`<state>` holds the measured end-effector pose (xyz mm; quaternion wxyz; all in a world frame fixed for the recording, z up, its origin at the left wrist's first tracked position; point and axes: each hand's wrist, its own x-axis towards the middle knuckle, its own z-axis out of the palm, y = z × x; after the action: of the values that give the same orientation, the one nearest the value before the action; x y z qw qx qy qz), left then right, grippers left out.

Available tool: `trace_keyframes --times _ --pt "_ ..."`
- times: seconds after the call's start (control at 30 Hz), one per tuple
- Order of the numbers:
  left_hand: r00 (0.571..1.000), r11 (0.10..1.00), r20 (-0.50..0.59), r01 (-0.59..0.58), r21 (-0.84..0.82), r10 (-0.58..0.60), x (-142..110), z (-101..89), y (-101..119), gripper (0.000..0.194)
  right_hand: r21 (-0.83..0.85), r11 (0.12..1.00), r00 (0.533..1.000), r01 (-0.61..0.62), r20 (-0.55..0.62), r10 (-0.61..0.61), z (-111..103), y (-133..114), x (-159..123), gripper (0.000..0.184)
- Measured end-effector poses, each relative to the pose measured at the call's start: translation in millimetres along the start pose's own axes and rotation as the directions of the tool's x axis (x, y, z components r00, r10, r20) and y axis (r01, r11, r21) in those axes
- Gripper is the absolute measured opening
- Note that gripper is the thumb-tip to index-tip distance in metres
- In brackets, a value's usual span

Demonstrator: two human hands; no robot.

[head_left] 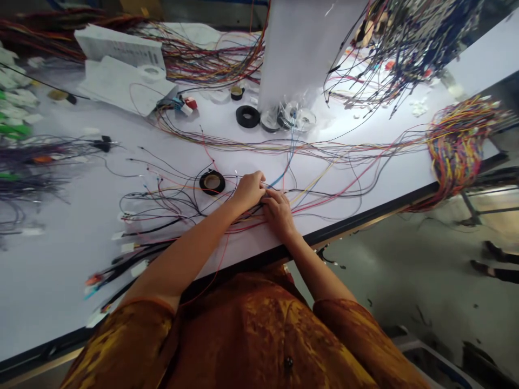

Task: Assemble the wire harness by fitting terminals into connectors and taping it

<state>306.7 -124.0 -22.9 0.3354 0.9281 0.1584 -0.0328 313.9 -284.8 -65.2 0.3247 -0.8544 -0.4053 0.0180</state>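
Note:
My left hand (pixel 249 190) and my right hand (pixel 279 213) sit close together over a loose bundle of thin multicoloured wires (pixel 324 183) near the table's front edge. Both hands' fingers are closed around wires, though the fingers hide the exact strands. Just left of my left hand lies a roll of black electrical tape (pixel 212 182) among the wires. Further left, several wire ends carry white and black connectors (pixel 130 247).
A white upright panel (pixel 300 48) stands at the back, with tape rolls (pixel 247 116) near its foot. Wire bunches hang at the top right (pixel 405 43) and spill over the right table edge (pixel 458 151). White papers (pixel 121 81) lie at the back left.

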Motion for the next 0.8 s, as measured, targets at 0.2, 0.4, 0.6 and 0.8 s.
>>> trace_keyframes --times 0.2,0.4,0.6,0.8 --pt "1.0 0.998 -0.002 0.014 -0.069 -0.014 -2 1.5 0 0.025 0.025 0.989 0.986 -0.143 -0.088 0.145 3 -3 -4 0.023" --pt "1.0 0.995 -0.023 -0.002 0.099 0.004 -1 5.5 11 0.029 -0.007 0.982 0.98 -0.186 -0.077 0.185 5 -9 -3 0.029" --pt "1.0 0.997 0.0 0.0 0.074 0.0 2 -4.4 3 0.023 -0.017 0.97 0.969 -0.244 -0.056 0.243 4 -9 -4 0.029" --pt "0.982 0.986 0.189 -0.029 0.167 -0.003 -3 -14.1 4 0.011 -0.001 0.985 0.983 -0.171 -0.061 0.17 3 -5 -2 0.024"
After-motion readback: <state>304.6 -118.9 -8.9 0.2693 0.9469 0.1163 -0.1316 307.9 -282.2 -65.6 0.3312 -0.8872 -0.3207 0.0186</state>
